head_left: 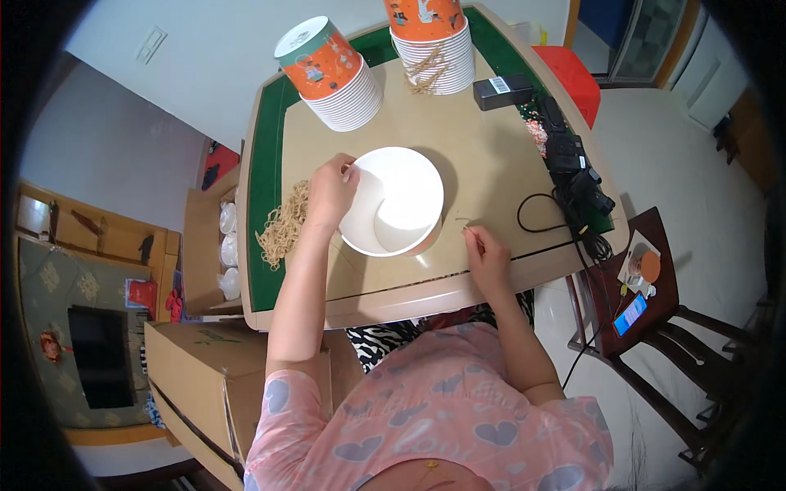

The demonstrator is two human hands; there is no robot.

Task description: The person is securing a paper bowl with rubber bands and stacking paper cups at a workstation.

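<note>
A large white paper bowl [397, 196] stands open side up in the middle of the beige table [491, 155]. My left hand [329, 193] grips its left rim with the fingers curled over the edge. My right hand [485, 250] rests on the table to the right of the bowl and pinches a thin rubber band [463, 222]. A heap of tan rubber bands [282, 225] lies on the table just left of my left hand.
Two stacks of orange-and-white paper bowls [332, 74] [434, 41] stand at the table's far side. A black box [503, 90], black device and cables [577, 176] sit on the right. Cardboard boxes [209, 245] stand left, a chair with a phone [630, 313] right.
</note>
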